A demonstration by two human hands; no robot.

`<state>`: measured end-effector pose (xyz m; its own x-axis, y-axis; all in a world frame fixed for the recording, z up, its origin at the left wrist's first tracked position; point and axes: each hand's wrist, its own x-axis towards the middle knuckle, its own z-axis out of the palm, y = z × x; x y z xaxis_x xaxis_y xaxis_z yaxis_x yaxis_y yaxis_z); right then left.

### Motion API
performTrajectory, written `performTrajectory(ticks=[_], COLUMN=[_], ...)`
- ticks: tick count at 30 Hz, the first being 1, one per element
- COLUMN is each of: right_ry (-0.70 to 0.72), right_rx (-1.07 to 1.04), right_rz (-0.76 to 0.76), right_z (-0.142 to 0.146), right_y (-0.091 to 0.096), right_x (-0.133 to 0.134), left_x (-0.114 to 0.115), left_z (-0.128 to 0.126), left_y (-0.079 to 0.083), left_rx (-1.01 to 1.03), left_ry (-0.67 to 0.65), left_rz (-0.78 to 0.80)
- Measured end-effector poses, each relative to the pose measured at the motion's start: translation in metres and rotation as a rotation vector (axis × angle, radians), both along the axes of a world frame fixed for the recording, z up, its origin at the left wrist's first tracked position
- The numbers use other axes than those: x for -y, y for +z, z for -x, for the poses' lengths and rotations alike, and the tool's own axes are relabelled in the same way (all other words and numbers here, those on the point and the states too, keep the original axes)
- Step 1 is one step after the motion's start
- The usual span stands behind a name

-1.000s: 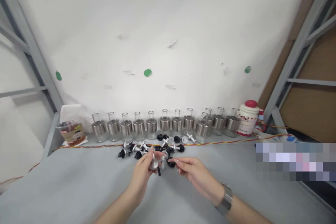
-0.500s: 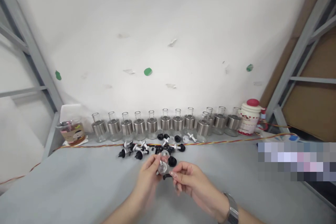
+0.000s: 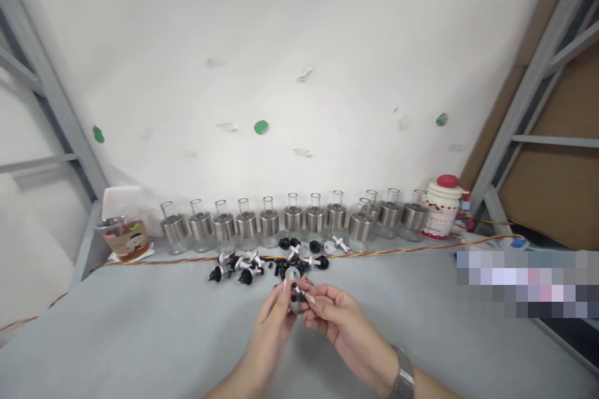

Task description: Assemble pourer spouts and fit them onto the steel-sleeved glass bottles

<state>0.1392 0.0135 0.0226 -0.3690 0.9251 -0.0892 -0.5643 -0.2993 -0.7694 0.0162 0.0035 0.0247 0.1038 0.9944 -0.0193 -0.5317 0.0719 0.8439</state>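
My left hand and my right hand meet over the grey table, fingers pinched together on a small silver cap with a black plug at its middle. Just beyond them lies a heap of several loose silver and black stoppers. Behind the heap, a row of several glass bottles with silver collars stands along the white wall. A metal watch is on my right wrist.
A red and yellow twisted cable runs across the table in front of the bottles. A clear cup with a brown label stands at the left end, a white jar with a red lid at the right. Grey metal shelf frames flank both sides.
My right hand came in from the right and joined my left hand on the silver cap. Both hands shifted slightly to the right and the cap turned toward me.
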Motion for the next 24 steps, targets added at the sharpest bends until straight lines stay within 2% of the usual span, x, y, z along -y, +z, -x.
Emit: performTrajectory(ticks=[5,9,16,24], right_ry=[0.0,0.04,0.103,0.096], right_rx=[-0.043,-0.049,-0.036,-0.044], right_rz=[-0.002,-0.036,-0.039,0.01], right_z=[-0.0032,-0.0031,-0.0015,0.001], right_y=[0.0016,-0.0003,0.0,-0.0011], right_x=[-0.001,-0.0005,0.0027,0.0008], left_x=[0.0008,-0.0003,0.0024,-0.0018], left_z=[0.0035,0.0061,0.0048,0.0033], left_y=[-0.0053,-0.0054,0.0011,-0.0049], left_rx=[-0.228,-0.315,-0.303,-0.252], left_ry=[0.002,0.045,0.066,0.072], left_rz=[-0.154,-0.244,-0.223,-0.193])
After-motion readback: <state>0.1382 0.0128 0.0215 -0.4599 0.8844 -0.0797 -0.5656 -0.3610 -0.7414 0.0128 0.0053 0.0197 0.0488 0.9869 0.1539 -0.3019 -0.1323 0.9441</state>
